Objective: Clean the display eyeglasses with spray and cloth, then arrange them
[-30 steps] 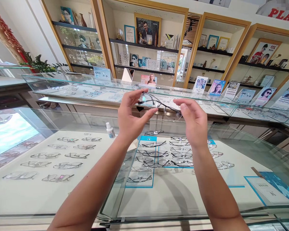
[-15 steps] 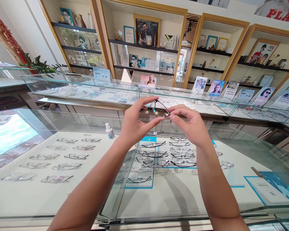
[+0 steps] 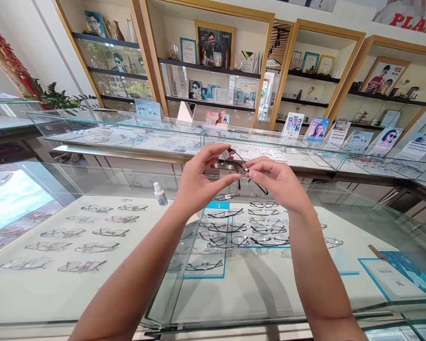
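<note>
I hold a pair of dark-framed eyeglasses (image 3: 235, 163) up in front of me, above the glass counter. My left hand (image 3: 200, 182) grips one side, its thumb beneath and its fingers above, with the lens area between them. With thumb and forefinger, my right hand (image 3: 279, 182) pinches the frame near its other end. Dark temple parts stick out below the fingers, one under the right hand. My fingers hide part of the frame. Below, several pairs of glasses (image 3: 229, 242) lie in rows inside the display case (image 3: 213, 303).
A small white spray bottle (image 3: 160, 194) stands behind the left rows of glasses (image 3: 81, 266). Inside the case at right lies a blue-edged card (image 3: 386, 279). Farther back run another glass showcase (image 3: 135, 138) with standing cards, and wooden wall shelves (image 3: 213, 66).
The eyeglasses have turned between my fingers, and temple parts now show below my hands. Both hands stay nearly in place, still gripping them.
</note>
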Motion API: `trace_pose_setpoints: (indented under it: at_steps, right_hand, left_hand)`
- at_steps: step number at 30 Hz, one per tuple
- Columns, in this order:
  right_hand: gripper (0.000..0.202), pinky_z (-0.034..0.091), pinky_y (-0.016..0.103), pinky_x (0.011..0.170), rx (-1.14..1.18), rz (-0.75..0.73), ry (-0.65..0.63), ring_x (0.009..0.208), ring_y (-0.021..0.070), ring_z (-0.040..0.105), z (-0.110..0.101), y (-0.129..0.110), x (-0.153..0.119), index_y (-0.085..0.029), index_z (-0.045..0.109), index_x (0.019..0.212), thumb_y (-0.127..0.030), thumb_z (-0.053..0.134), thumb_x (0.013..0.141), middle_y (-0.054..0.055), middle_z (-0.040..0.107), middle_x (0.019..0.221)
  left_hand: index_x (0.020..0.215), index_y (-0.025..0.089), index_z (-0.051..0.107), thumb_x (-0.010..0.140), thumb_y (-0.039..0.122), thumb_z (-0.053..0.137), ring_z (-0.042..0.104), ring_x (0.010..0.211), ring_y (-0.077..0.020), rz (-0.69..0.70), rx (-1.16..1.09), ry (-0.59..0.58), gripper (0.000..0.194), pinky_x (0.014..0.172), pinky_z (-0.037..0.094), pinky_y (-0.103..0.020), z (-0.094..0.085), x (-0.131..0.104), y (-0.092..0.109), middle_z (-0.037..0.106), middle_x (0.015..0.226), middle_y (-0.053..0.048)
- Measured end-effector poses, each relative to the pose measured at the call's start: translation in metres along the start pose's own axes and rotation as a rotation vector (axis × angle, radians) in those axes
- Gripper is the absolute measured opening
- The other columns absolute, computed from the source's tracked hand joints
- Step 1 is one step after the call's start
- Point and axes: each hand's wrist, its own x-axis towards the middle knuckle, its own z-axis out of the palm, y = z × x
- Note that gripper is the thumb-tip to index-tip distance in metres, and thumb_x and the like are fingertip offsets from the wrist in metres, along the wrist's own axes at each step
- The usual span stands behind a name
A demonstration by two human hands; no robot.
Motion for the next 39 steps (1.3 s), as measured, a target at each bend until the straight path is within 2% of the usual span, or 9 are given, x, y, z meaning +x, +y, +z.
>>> trace_pose_setpoints:
  at_steps: [9,19,21,23,26,27,29,32,39]
  right_hand:
    - [0.011,0.05,0.046,0.11,0.155,0.096,-0.023,0.12,0.0236,0.07,0.006,0.009,0.006,-0.026,0.082,0.087,-0.035,0.079,0.092,0.006,0.079,0.127]
    - [0.016,0.054,0.041,0.098,0.192,0.152,-0.045,0.096,0.0203,0.073,0.007,0.015,0.008,-0.025,0.083,0.09,-0.04,0.081,0.089,0.004,0.084,0.098]
    - [0.017,0.055,0.041,0.097,0.177,0.13,0.002,0.095,0.0206,0.074,0.009,0.016,0.008,-0.025,0.083,0.09,-0.041,0.081,0.089,0.004,0.084,0.096]
    - [0.018,0.056,0.042,0.097,0.179,0.115,0.055,0.097,0.0219,0.076,0.01,0.018,0.009,-0.025,0.082,0.089,-0.042,0.082,0.088,0.005,0.084,0.096]
    - [0.02,0.058,0.043,0.098,0.181,0.102,0.138,0.099,0.0234,0.078,0.013,0.023,0.011,-0.024,0.082,0.09,-0.044,0.083,0.087,0.006,0.086,0.099]
    - [0.02,0.059,0.043,0.098,0.171,0.089,0.169,0.1,0.0236,0.078,0.014,0.024,0.011,-0.024,0.083,0.091,-0.044,0.083,0.087,0.006,0.086,0.1]
    - [0.02,0.06,0.043,0.1,0.13,0.051,0.233,0.102,0.0236,0.078,0.019,0.026,0.011,-0.023,0.083,0.092,-0.043,0.081,0.089,0.007,0.086,0.104]
    - [0.017,0.06,0.043,0.101,0.043,-0.026,0.318,0.106,0.0241,0.078,0.03,0.026,0.01,-0.023,0.083,0.093,-0.039,0.078,0.092,0.007,0.085,0.11]
    - [0.017,0.056,0.047,0.11,-0.265,-0.176,0.406,0.12,0.0262,0.074,0.054,0.021,0.004,-0.027,0.085,0.104,-0.03,0.069,0.099,0.008,0.082,0.122]
  left_hand:
    - [0.136,0.026,0.069,0.08,0.034,0.095,0.073,0.128,-0.0294,-0.084,-0.278,-0.032,0.062,0.105,0.065,-0.045,0.002,0.003,-0.002,0.071,0.142,-0.011]
    - [0.138,0.027,0.065,0.081,0.031,0.094,0.077,0.114,-0.0249,-0.118,-0.352,-0.099,0.064,0.102,0.066,-0.044,0.002,0.004,-0.005,0.067,0.147,-0.012]
    - [0.141,0.029,0.062,0.08,0.032,0.094,0.075,0.114,-0.0227,-0.091,-0.263,-0.033,0.068,0.097,0.064,-0.038,0.004,0.003,-0.005,0.066,0.149,-0.011]
    - [0.135,0.028,0.064,0.083,0.031,0.091,0.072,0.107,-0.0184,-0.026,-0.102,0.157,0.059,0.09,0.061,-0.032,0.006,0.001,-0.001,0.071,0.136,-0.008]
    - [0.103,0.023,0.073,0.091,0.027,0.08,0.06,0.075,-0.0118,0.053,0.102,0.332,0.014,0.071,0.05,-0.027,0.011,-0.004,0.01,0.068,0.085,0.001]
    - [0.093,0.022,0.073,0.093,0.027,0.077,0.053,0.066,-0.0108,0.036,0.119,0.294,0.006,0.065,0.046,-0.027,0.012,-0.005,0.014,0.061,0.072,0.003]
    - [0.082,0.021,0.074,0.096,0.032,0.074,0.044,0.058,-0.0101,-0.074,0.086,0.144,0.017,0.057,0.037,-0.027,0.015,-0.008,0.02,0.052,0.06,0.004]
    - [0.088,0.021,0.081,0.095,0.043,0.075,0.041,0.058,-0.0105,-0.262,-0.024,0.005,0.024,0.055,0.031,-0.027,0.02,-0.009,0.02,0.053,0.06,0.003]
    - [0.089,0.021,0.083,0.088,0.053,0.082,0.046,0.061,-0.0123,-0.469,-0.242,-0.01,0.033,0.055,0.031,-0.027,0.023,-0.004,-0.001,0.064,0.069,-0.001]
